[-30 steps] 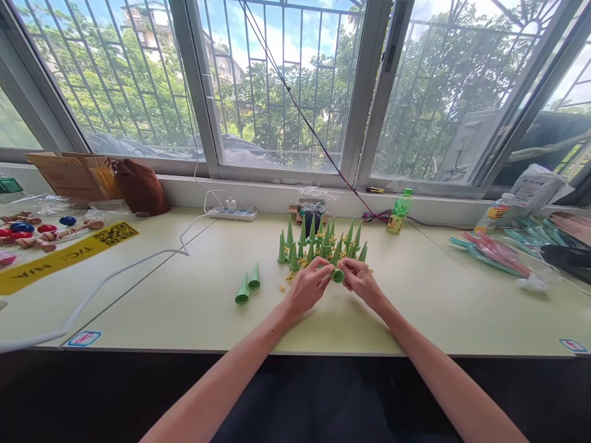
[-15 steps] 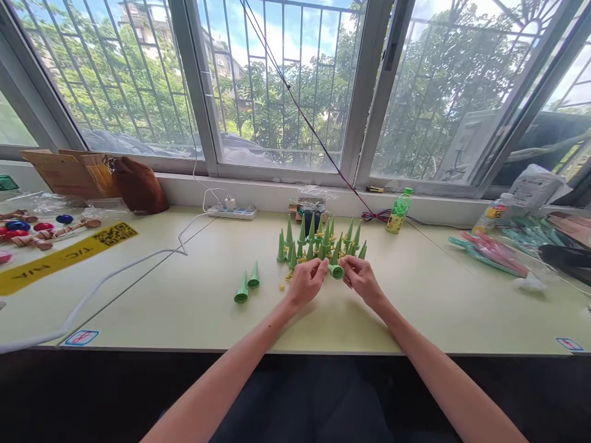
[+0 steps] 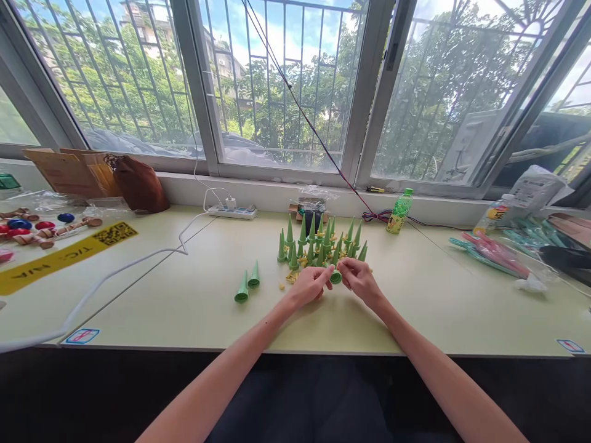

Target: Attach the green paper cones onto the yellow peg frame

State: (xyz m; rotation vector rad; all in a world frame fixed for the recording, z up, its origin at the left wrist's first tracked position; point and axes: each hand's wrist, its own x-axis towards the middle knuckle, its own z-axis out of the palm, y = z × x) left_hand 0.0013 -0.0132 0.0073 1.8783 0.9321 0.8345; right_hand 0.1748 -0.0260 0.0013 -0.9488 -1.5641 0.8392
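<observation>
My left hand (image 3: 313,284) is closed on a green plastic watering spike (image 3: 335,278), its round open end turned toward me. The fingers of my right hand (image 3: 361,278) pinch together at the rim of that spike; whatever is between them is too small to make out. Just beyond both hands, several more green spikes (image 3: 310,253) stand upright in a cluster with small yellow pieces (image 3: 292,277) among them. To the left, two green spikes (image 3: 241,288) lie apart from the cluster, their open ends facing me.
A power strip (image 3: 233,212) with a white cable lies at the back. A green-capped bottle (image 3: 399,211) stands behind on the right, near plastic packets (image 3: 494,253). Wooden toys with coloured balls (image 3: 46,226) and a brown pouch (image 3: 138,186) occupy the left.
The held spike has dropped slightly toward me and turned its open end more to the camera. My left thumb now lies over its side, and my right fingers have closed in on the rim.
</observation>
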